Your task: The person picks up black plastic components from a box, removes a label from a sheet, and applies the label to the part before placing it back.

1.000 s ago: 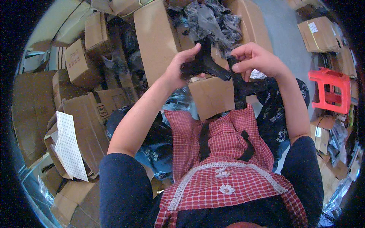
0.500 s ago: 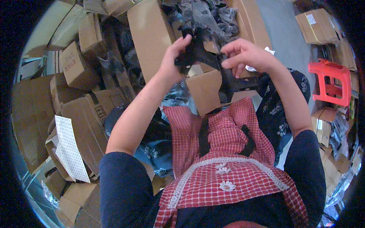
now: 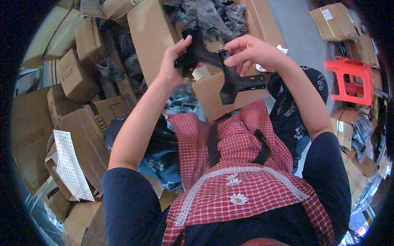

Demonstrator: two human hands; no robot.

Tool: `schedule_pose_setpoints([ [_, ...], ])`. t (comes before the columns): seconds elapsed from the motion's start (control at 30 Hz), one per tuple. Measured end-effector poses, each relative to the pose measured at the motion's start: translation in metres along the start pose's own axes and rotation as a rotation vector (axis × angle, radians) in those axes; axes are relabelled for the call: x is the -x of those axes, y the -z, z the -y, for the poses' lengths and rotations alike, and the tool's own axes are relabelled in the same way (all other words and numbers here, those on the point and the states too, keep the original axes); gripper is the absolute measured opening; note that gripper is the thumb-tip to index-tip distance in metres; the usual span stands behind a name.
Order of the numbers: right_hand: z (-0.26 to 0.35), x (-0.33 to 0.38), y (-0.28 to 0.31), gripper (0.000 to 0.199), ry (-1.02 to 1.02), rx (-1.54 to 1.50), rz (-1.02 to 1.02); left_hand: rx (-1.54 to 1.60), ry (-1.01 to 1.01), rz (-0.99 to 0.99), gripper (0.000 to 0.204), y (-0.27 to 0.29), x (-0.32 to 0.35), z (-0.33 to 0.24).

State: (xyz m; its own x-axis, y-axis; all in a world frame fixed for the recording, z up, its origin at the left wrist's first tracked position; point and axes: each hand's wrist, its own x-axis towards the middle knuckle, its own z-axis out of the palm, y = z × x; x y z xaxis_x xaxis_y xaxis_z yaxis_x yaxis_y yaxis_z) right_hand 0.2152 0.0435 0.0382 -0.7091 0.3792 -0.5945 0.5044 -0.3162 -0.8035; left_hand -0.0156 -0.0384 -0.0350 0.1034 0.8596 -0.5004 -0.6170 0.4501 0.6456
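Observation:
In front of me is a black branched part (image 3: pixel 232 83) with broad arms, one of them with holes along it. My left hand (image 3: pixel 171 64) is wrapped round its dark left end, the thumb on top. At the part's middle, my right hand (image 3: pixel 253 54) has thumb and forefinger pinched by a short black upright piece. Whether that piece is separate from the part, I cannot tell. Below the part stands a small open cardboard box (image 3: pixel 207 96). Just beyond my hands, dark pieces in clear plastic bags (image 3: pixel 217 20) fill a large carton (image 3: pixel 150 35).
Stacked cardboard boxes (image 3: pixel 78 123) crowd the left side, with a white printed sheet (image 3: pixel 73 166) on them. A red plastic stool (image 3: pixel 349 81) stands at the right, a taped carton (image 3: pixel 334 22) beyond it. My red checked apron (image 3: pixel 242 141) covers my lap.
The view has shifted slightly, moving the scene left. The black part's arms have turned and now show lower and more plainly over the small box. Both hands keep their places on it.

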Motion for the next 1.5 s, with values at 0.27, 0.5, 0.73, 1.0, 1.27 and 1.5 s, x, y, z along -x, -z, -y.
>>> schedule_pose_setpoints([
  [0.27,-0.001,0.003,-0.003,0.047,0.034,0.023,-0.095,0.040,0.013,0.038,0.042,-0.005,-0.001,-0.002],
  [0.5,0.002,0.008,0.007,0.029,0.046,0.126,-0.113,-0.020,0.057,0.061,0.040,-0.002,-0.010,-0.002],
  [0.73,-0.008,0.006,0.017,0.016,0.088,0.301,-0.114,0.019,0.103,0.158,0.046,-0.011,-0.003,-0.008],
  [1.0,0.003,0.012,0.009,0.011,0.115,0.175,-0.125,0.030,0.035,0.144,0.053,-0.021,0.004,-0.007],
  [1.27,-0.011,0.000,0.022,0.010,0.179,0.271,-0.149,0.013,-0.034,0.090,0.050,-0.022,0.008,-0.010],
  [1.5,-0.002,0.008,0.027,0.014,0.114,0.209,-0.119,-0.021,-0.061,0.087,0.051,-0.020,0.008,-0.013],
])
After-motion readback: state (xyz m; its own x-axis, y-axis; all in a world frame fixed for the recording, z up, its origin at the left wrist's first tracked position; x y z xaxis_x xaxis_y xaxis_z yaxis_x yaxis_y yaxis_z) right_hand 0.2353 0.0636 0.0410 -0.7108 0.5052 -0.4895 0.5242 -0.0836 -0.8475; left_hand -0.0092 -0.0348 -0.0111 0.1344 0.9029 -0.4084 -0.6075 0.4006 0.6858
